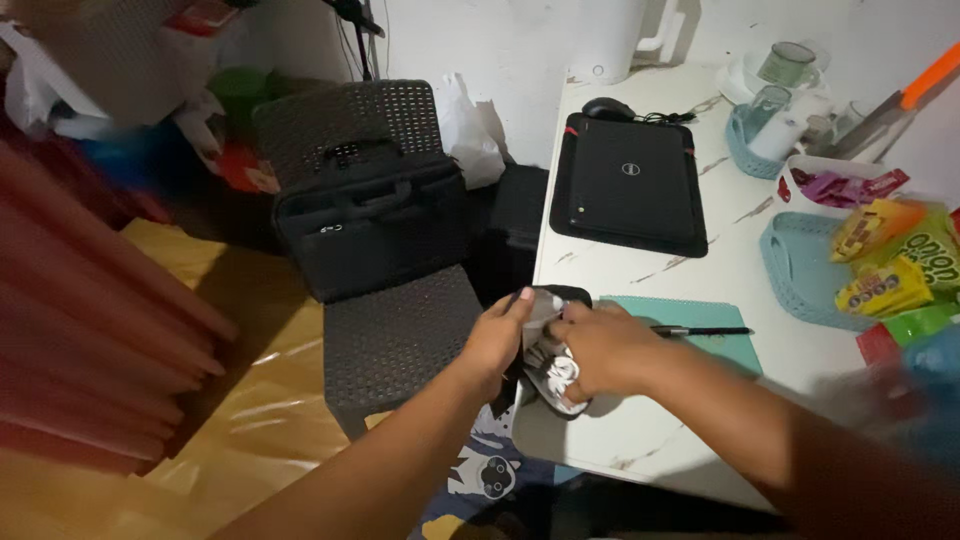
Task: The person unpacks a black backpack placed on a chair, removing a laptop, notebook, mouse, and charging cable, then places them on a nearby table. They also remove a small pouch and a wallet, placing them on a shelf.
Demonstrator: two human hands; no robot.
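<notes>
Curtain: reddish folds (90, 300) fill the 9 o'clock edge, blurred
Floor: yellowish sheet (250, 400) with a glossy wrinkle, at 8 o'clock below the curtain
Clutter: bags and coloured things (150, 90) heaped at 10 o'clock, too blurred to tell apart
Chair: dark woven chair (400, 340) just beside the counter's left edge; a black laptop bag (365, 225) stands on its seat against the backrest
Wall: white, at 12 o'clock, with a white plastic bag (470, 135) leaning at its foot
Left hand: left hand (495, 340) closed on the left side of the small cloth, thumb on top
Cloth: black-and-white printed cloth (553, 365) bunched between both hands at the counter's near left edge, about 6 o'clock from the laptop
Right hand: right hand (605, 350) curled over the cloth's right side, gripping it
Counter: white marbled counter (720, 230) running from centre to 3 o'clock
Laptop: closed black laptop (630, 180) on a dark sleeve, a black mouse (607, 108) at its 12 o'clock
Notebook: teal notebook (700, 320) just right of the hands, a black pen (700, 331) lying across it
Baskets: pale blue basket (800, 270) at 3 o'clock holding bright snack packets (890, 260); a smaller basket (745, 140) with glasses at 1 o'clock
</notes>
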